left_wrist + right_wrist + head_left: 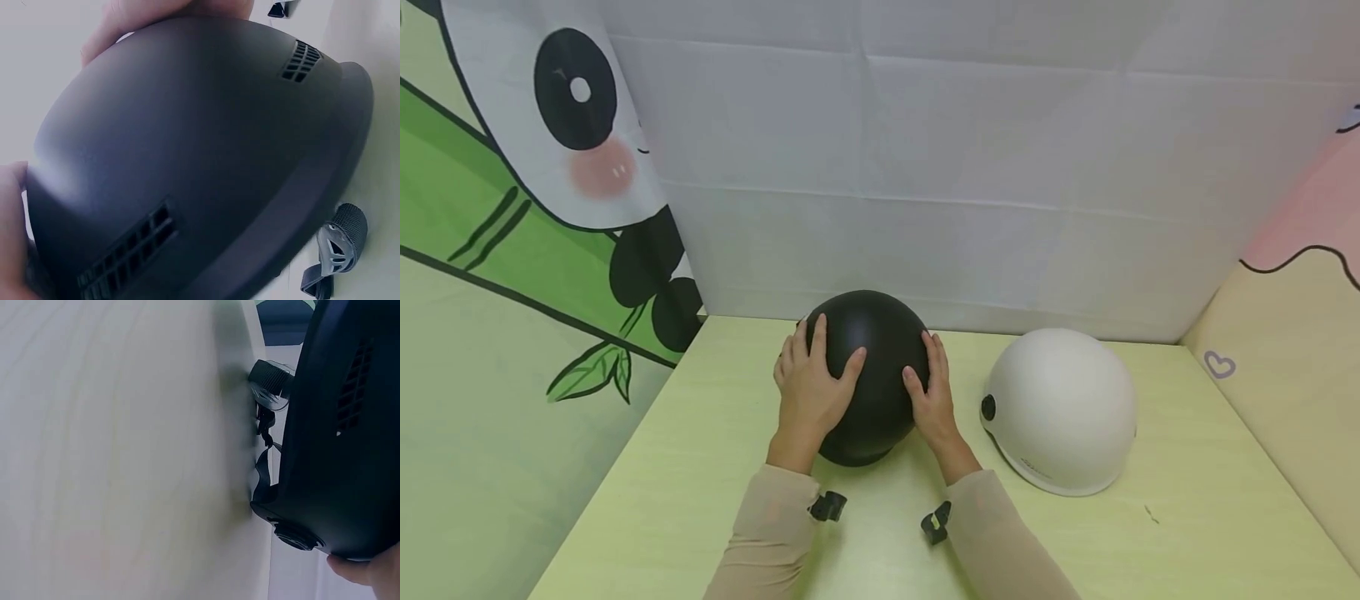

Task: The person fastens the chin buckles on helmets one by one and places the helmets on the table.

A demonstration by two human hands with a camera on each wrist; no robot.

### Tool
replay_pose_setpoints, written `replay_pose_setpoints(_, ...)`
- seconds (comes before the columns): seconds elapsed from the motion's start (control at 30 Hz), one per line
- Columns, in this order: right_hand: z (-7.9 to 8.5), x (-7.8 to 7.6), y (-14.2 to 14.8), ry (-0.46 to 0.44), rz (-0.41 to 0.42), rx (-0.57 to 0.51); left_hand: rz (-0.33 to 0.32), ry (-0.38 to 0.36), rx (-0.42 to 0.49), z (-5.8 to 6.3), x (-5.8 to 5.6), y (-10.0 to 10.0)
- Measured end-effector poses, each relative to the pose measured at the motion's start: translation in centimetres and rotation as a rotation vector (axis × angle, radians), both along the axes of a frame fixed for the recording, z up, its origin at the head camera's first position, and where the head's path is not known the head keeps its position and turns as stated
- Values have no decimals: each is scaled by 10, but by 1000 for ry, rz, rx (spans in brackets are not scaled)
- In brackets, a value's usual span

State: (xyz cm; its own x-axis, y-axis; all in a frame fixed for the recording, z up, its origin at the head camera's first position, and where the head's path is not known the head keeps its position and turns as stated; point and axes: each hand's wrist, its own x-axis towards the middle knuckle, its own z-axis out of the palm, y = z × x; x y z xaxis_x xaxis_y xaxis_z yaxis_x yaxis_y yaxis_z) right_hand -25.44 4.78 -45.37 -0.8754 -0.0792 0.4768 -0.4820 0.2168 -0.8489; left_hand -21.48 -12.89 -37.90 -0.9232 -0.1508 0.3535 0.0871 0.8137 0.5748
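Both hands hold a glossy-to-matt black helmet [880, 400] from its two sides. My left hand [811, 385] lies on its left side with fingers spread and thumb bent over the shell. Against the opposite side, my right hand [934, 402] grips with thumb and fingers apart. The left wrist view shows the helmet shell [175, 131], a mesh vent [303, 60] and a brim. In the right wrist view the rim is tilted off the tabletop, and a black strap [263, 469] and a ridged adjuster knob [272, 378] hang beneath. The helmet's inside is hidden.
To the right stands a white helmet [1063, 408], its rim on the light wooden table [1210, 500]. Behind rises a white cloth wall [925, 167]; printed panels [512, 350] flank both sides. Small black wrist mounts [828, 507] sit at the cuffs.
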Motion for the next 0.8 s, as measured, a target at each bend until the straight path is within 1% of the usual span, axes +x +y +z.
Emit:
replay_pose_setpoints(0.23, -2, 1, 4, -1, 14, -23, -27, 61, 41, -1, 3, -1)
replay_pose_setpoints(0.43, -4, 4, 6, -4, 25, -46, -60, 113, 48, -5, 5, -6)
replay_pose_setpoints(0.53, -5, 4, 7, -14, 21, -52, -78, 131, 76, -8, 5, -9)
replay_pose_setpoints(0.6, -5, 4, 8, -15, 19, -61, -91, 145, 115, -10, 6, -12)
replay_pose_setpoints(0.67, -6, 3, 9, -11, 17, -68, -97, 168, 175, -12, 6, -13)
replay_pose_setpoints(0.8, -7, 2, 10, 2, 14, -73, -99, 242, 297, -17, 4, -15)
